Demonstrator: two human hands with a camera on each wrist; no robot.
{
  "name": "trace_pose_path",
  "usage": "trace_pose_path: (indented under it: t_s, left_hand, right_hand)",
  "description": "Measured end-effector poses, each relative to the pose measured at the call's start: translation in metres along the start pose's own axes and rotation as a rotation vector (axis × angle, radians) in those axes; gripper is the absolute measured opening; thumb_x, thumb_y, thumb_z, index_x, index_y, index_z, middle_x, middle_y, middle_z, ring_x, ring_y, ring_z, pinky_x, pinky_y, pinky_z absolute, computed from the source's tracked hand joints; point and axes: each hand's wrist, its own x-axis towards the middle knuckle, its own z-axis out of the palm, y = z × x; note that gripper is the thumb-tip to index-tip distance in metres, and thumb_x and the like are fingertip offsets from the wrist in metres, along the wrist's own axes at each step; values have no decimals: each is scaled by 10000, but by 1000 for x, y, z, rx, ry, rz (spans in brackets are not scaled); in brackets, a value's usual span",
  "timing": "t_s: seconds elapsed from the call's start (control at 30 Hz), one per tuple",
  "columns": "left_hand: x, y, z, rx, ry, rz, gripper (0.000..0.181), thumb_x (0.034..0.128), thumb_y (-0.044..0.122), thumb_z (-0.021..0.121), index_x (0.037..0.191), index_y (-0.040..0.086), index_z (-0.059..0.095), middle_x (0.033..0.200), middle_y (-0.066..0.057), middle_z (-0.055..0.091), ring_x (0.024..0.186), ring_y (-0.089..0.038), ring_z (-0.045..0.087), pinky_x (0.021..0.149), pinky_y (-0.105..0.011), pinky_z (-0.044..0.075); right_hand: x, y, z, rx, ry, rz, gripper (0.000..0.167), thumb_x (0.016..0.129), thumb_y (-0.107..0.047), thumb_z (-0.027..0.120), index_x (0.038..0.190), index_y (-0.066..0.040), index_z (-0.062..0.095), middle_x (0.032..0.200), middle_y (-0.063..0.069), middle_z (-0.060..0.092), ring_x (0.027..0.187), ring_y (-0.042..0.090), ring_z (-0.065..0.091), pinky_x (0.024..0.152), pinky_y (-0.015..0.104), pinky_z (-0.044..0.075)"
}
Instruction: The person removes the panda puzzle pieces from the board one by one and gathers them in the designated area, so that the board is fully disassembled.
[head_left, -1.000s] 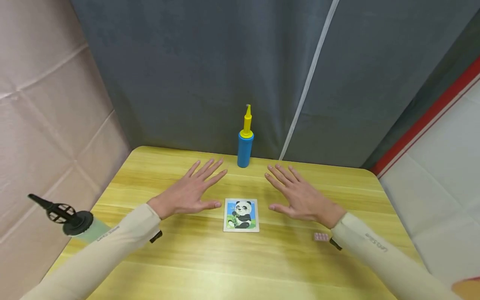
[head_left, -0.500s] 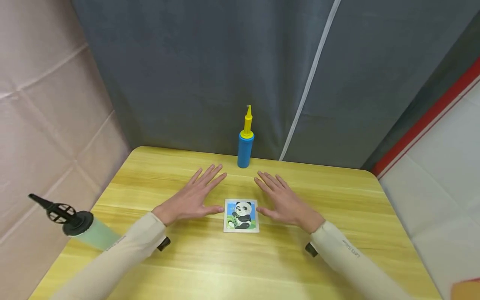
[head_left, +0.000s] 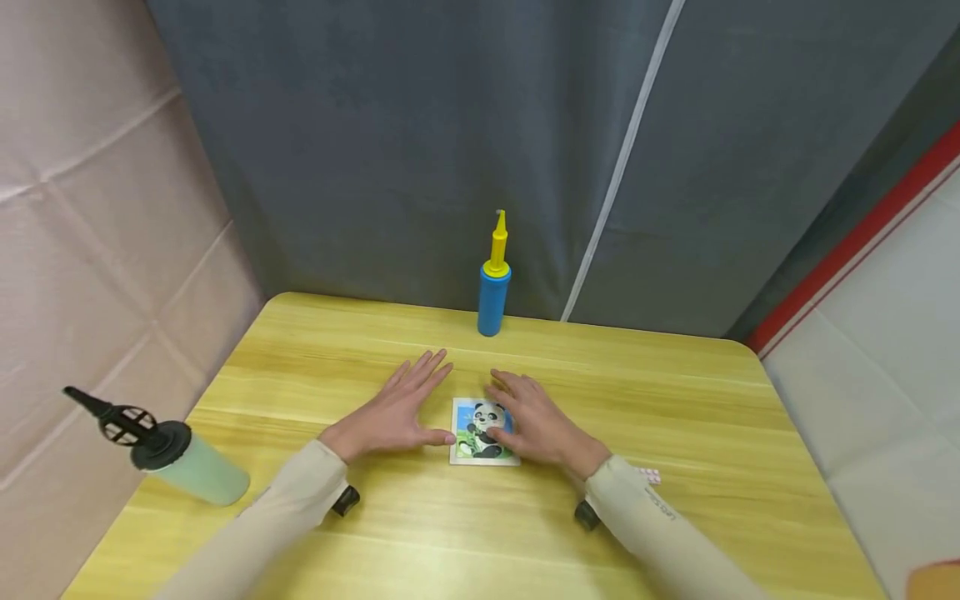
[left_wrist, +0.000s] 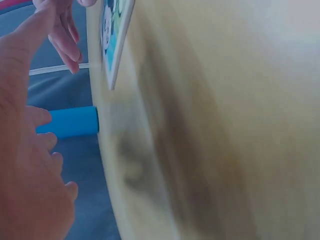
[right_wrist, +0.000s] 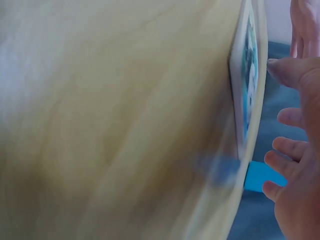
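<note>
A square panda picture board (head_left: 477, 438) lies flat on the wooden table (head_left: 465, 542), in the middle of the head view. My left hand (head_left: 392, 423) is held just left of it, fingers extended and thumb pointing at the board's left edge. Over the board's right side hovers my right hand (head_left: 542, 427), fingers slightly bent, hiding part of the picture. In the right wrist view a gap shows between the right thumb (right_wrist: 287, 71) and the board (right_wrist: 246, 75). Neither hand holds anything.
A blue and yellow hand pump (head_left: 492, 298) stands upright at the back edge. At the left is a pale green pump (head_left: 202, 472) with a black top. A small pink studded piece (head_left: 649, 476) lies partly behind the right sleeve. A grey curtain (head_left: 420, 150) hangs behind.
My right hand has moved left and nearer, from beside the board to above its right side. My left hand has come slightly nearer and to the right. The board has stayed put.
</note>
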Motion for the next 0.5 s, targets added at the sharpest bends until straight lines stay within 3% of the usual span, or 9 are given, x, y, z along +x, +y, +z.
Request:
trace_pose_path:
  t_s: [0.3, 0.5]
  left_hand:
    - [0, 1, 21, -30, -140, -27, 1160, 866, 739, 731, 1696, 74, 266, 1824, -110, 41, 1701, -352, 32, 1371, -627, 38]
    - [0, 1, 26, -36, -179, -57, 1150, 859, 755, 724, 1700, 113, 274, 1825, -96, 54, 1703, -333, 54, 1379, -604, 34]
  right_hand:
    - [2, -5, 9, 41, -38, 6, 584, 1027, -418, 698, 1497, -81, 612, 1712, 184, 390, 1578, 381, 400, 1319, 612, 300]
    - [6, -9, 13, 43, -66, 19, 537, 1041, -396, 683, 1485, -100, 623, 1712, 172, 393, 1586, 362, 394, 1324, 605, 296]
